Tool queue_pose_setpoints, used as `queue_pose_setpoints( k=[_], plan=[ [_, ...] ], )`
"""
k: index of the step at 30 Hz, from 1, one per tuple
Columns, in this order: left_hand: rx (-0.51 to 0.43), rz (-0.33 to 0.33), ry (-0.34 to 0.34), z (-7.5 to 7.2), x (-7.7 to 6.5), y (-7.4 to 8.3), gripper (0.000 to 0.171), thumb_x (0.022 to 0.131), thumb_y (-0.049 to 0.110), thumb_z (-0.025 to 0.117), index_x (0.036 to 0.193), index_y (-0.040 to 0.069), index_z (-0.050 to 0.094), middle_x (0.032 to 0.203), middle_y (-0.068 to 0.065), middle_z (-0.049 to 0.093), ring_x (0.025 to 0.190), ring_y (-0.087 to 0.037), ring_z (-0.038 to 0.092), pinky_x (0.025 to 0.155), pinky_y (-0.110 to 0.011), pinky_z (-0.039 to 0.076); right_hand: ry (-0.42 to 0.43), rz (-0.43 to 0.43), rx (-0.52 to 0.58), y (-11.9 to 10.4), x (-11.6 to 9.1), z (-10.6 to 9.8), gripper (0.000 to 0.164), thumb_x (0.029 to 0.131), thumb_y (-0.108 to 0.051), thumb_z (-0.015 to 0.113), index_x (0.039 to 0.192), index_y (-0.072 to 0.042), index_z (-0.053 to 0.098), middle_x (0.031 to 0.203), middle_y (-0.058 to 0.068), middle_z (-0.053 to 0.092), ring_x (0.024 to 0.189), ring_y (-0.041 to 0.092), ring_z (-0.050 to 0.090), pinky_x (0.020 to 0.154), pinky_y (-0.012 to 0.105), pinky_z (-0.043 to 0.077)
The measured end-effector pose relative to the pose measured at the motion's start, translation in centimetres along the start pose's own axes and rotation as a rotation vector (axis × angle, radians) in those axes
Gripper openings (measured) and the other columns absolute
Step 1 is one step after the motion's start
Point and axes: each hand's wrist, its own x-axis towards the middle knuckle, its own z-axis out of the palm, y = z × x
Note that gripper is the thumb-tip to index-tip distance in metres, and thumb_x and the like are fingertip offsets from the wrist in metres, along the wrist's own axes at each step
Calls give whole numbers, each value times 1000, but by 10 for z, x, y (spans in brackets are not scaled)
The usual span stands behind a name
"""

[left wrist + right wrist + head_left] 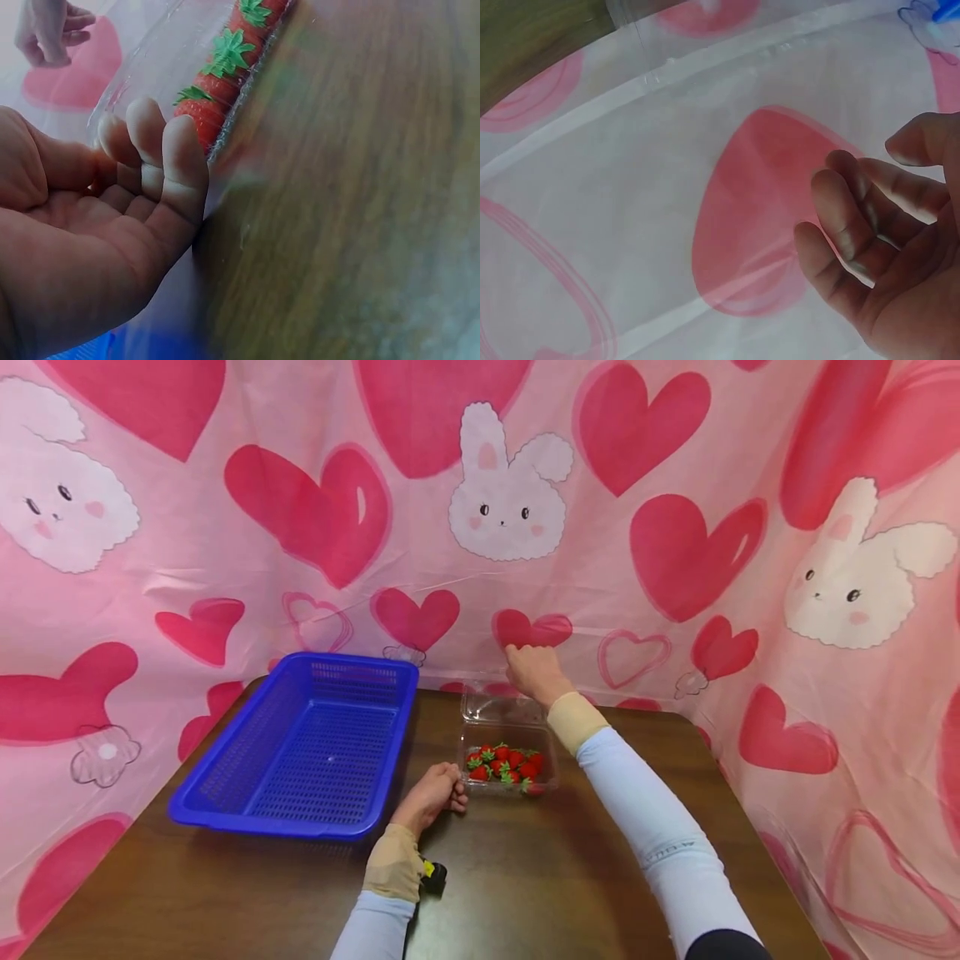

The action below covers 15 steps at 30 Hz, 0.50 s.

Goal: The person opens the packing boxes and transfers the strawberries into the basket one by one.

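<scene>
A clear plastic clamshell box (553, 752) stands on the table with its lid (480, 702) raised at the back. Several red strawberries (498, 766) with green leaves lie inside it. My left hand (433, 795) is at the box's front left corner, pinching its edge between thumb and index finger; in the left wrist view the other fingers (184, 146) curl loosely beside the strawberries. Above the raised lid, my right hand (536, 672) hangs in the air. The right wrist view shows its fingers (840, 217) loosely bent, with nothing between them and the thumb.
A blue plastic basket (180, 806) with slotted sides stands on the left of the brown wooden table (525, 885). Behind the table hangs a pink cloth (442, 568) with hearts and rabbits, and it also runs along the sides. A small black device (435, 878) sits at my left wrist.
</scene>
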Motion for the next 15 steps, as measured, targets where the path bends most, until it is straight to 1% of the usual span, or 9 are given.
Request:
queue_pose_setpoints(
  k=[5, 7, 9, 10, 12, 15],
  plan=[
    [8, -3, 18, 1, -4, 0, 23, 105, 8, 31, 86, 6, 44, 70, 0, 47, 58, -11, 53, 51, -22, 51, 43, -30, -13, -2, -15, -4, 10, 87, -15, 61, 89, -6, 64, 79, 16, 71, 74, 37, 69, 59, 48, 55],
    [6, -9, 38, 2, -6, 0, 21, 104, 9, 33, 87, 6, 45, 69, 0, 48, 57, -11, 53, 50, -22, 49, 77, -49, -4, -3, -21, -5, 8, 86, -14, 61, 87, -6, 64, 77, 15, 70, 71, 36, 68, 57, 47, 55],
    [18, -17, 71, 2, -8, 0, 21, 105, 13, 34, 89, 6, 45, 69, 0, 49, 56, -10, 53, 49, -21, 46, 125, -61, 22, -3, -25, -7, 8, 86, -14, 61, 85, -6, 62, 74, 14, 68, 68, 35, 67, 55, 47, 54],
    [29, -15, 93, 2, -10, 1, 21, 105, 16, 35, 91, 6, 46, 69, 0, 50, 56, -10, 53, 48, -22, 45, 151, -64, 49, -3, -27, -8, 9, 87, -14, 60, 84, -6, 61, 72, 13, 67, 66, 34, 66, 55, 46, 54],
    [82, -2, 152, 3, -16, 3, 23, 106, 22, 36, 93, 5, 46, 70, 0, 51, 55, -10, 53, 48, -22, 43, 212, -68, 134, -3, -31, -9, 10, 88, -15, 59, 82, -7, 58, 67, 11, 63, 62, 32, 63, 55, 43, 53],
    [221, 37, 232, 6, -30, 9, 23, 105, 25, 40, 95, 5, 46, 72, -3, 54, 56, -13, 55, 50, -25, 43, 291, -66, 300, -1, -35, -10, 12, 90, -15, 59, 82, -8, 54, 62, 7, 55, 55, 26, 55, 54, 36, 50]
  ],
)
